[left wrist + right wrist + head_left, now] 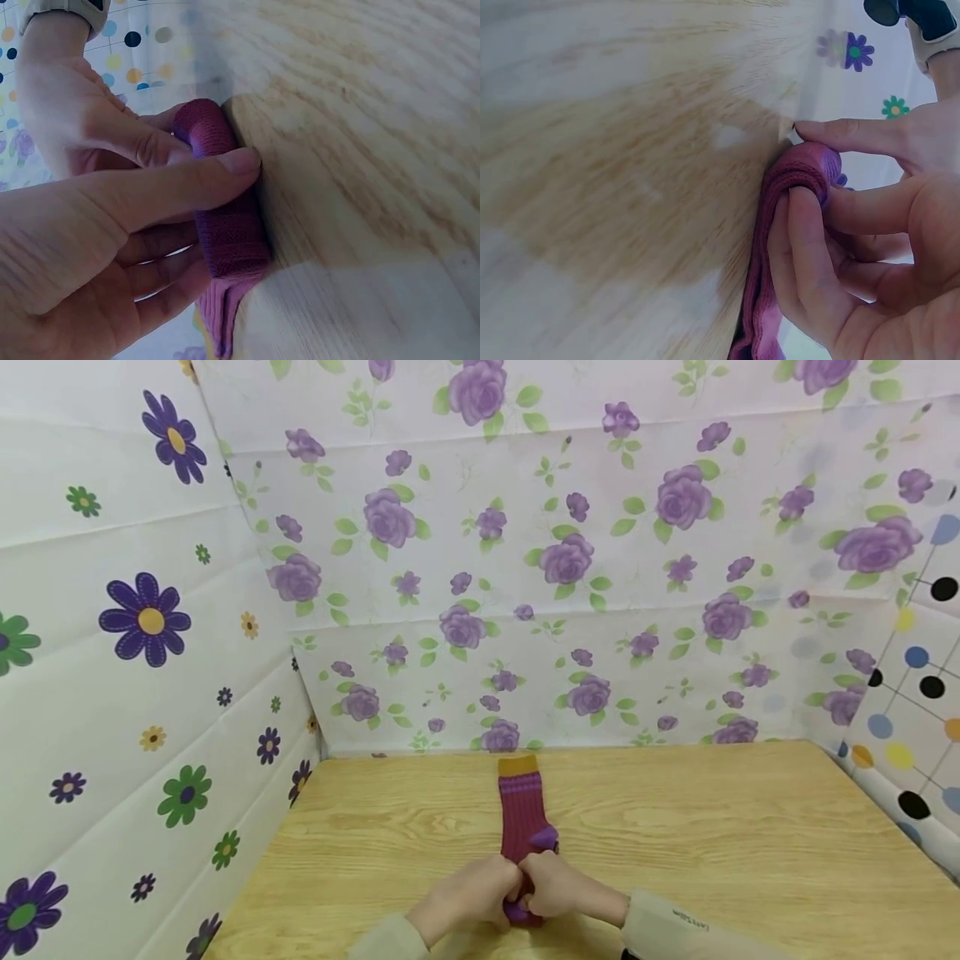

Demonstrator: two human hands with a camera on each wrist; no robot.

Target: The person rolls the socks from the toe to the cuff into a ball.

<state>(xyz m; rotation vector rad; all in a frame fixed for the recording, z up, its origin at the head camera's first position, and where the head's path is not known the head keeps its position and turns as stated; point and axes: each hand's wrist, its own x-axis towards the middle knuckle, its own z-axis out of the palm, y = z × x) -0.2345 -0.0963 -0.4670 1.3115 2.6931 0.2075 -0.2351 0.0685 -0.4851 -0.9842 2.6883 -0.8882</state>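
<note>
1. Your maroon ribbed sock [521, 814] lay on the wood-grain worktop [675, 827], its long axis running almost straight from you toward the back.
2. The mustard cuff [517, 766] pointed away from you, near the worktop's far edge and the purple-rose backdrop [465, 568]. Purple stripes crossed the leg just on your side of the cuff.
3. The purple heel patch [545, 838] stuck out to your right, just beyond your right hand [557, 883].
4. The foot end pointed toward you and was doubled over into a thick fold [236, 232], with a small purple patch visible beneath your hands.
5. That fold lay between your right hand and your left hand [483, 887], while the leg of the sock stretched out beyond them both.
6. Your left hand pinched the fold: the thumb lay across one face, and the other fingers were on the opposite side.
7. Your right hand gripped it too, with its fingers bent and fingertips tucked into the fold's inner curve.
8. Your two hands were close beside each other, low over the worktop, each coming out of a pale sleeve [675, 927]; the right one carried small dark lettering.
</note>
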